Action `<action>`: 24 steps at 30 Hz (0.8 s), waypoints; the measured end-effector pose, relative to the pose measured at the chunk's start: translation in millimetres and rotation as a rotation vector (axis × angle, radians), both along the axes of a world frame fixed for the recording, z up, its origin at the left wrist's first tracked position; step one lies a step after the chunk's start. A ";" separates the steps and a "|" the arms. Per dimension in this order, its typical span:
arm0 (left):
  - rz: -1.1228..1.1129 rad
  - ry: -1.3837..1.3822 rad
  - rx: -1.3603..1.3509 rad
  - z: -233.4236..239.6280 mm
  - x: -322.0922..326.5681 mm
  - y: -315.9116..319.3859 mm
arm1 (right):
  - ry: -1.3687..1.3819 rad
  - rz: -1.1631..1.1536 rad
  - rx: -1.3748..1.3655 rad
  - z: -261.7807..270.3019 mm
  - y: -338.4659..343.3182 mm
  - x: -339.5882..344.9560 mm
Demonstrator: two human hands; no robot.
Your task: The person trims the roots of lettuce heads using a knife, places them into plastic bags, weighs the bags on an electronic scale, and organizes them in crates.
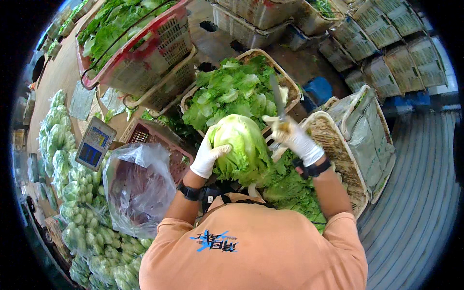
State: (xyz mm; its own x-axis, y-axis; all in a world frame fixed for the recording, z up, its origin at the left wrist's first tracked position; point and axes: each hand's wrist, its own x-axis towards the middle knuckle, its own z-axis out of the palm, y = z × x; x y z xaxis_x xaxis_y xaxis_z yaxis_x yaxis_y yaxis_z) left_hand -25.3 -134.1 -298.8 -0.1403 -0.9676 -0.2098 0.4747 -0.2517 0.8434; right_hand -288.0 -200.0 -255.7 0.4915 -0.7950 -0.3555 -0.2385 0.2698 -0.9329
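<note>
My left hand, in a white glove, grips the left side of a pale green head of lettuce with the thumb across its front. To the right, my gloved right hand holds a knife by its handle, the blade pointing away from me and slightly blurred. The blade is apart from the lettuce head. Just beyond both hands stands a plastic crate heaped with loose lettuce leaves. More leafy lettuce lies below my right forearm.
A clear plastic bag lines a container on my left, by a pink crate and a scale display. Bagged lettuces line the floor beyond. A red-rimmed crate rises front left; a tilted basket stands right.
</note>
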 end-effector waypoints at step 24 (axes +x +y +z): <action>-0.268 -1.085 -0.410 47.2 14.9 -144.9 | -1.250 -0.379 0.658 -97.6 74.5 -22.5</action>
